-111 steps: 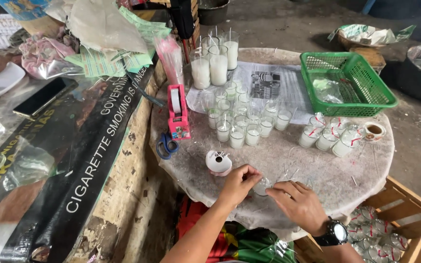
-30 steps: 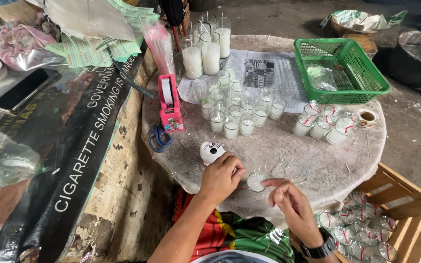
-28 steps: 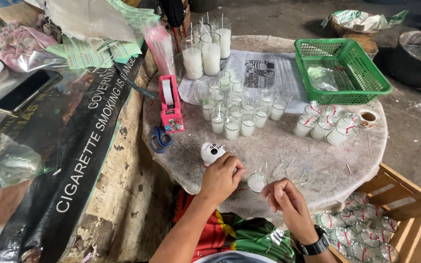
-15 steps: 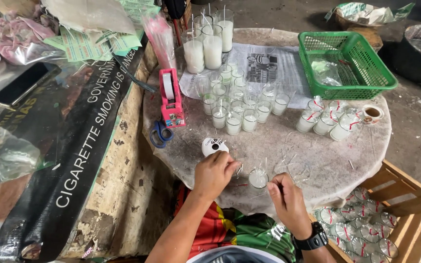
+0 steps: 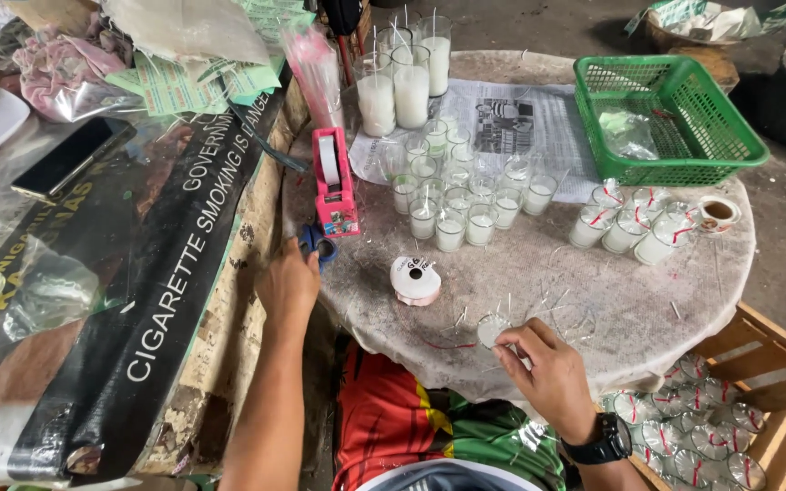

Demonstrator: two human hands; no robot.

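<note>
Small glass (image 5: 491, 329) at the tabletop's (image 5: 593, 282) near edge, right hand (image 5: 548, 371) pinching its rim | left hand (image 5: 288, 284) closed over blue-handled scissors (image 5: 318, 242) at the left edge | white ribbon spool (image 5: 416, 279) between the hands | pink tape dispenser (image 5: 336, 182) just beyond scissors

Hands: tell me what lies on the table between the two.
In the head view, a white ribbon spool lies between the left hand and the right hand.

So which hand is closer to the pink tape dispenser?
Left. The left hand is just below the pink tape dispenser, at the blue scissors; the right hand is farther.
</note>
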